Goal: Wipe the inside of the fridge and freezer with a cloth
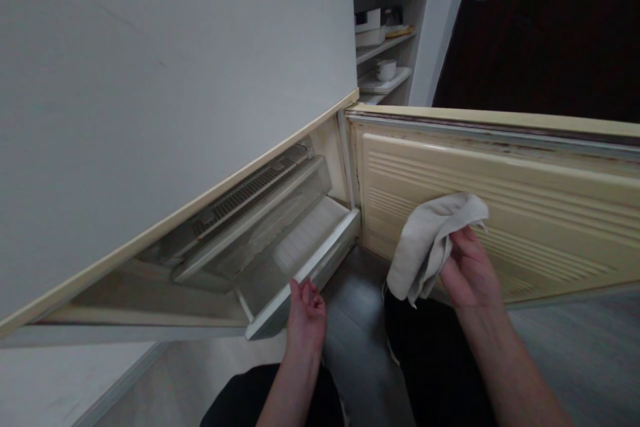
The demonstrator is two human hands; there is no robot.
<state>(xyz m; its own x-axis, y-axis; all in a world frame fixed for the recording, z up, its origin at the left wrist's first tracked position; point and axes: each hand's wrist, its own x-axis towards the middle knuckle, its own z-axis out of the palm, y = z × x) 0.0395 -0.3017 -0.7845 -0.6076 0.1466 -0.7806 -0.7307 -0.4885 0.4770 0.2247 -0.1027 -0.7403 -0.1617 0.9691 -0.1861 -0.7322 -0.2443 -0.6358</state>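
Observation:
My right hand [470, 267] is closed on a crumpled pale grey cloth [425, 240], which hangs in front of the ribbed inner face of the cream freezer door [540, 207]. Low on the left, a whitish freezer drawer [330, 247] is pulled partway out of the compartment. Its visible interior holds nothing but a ribbed floor. At the drawer's front rim, my left hand [306, 307] has its fingers curled, gripping the edge. Above and behind it sits a second, pushed-in drawer [255, 227] with a translucent front.
The door stands wide open on the right, its gasket stained. A large white panel [175, 67] fills the upper left. Behind are shelves [393, 50] with a white cup [386, 70] and boxes, and a dark door [560, 33]. My legs in black trousers straddle the grey floor [357, 307].

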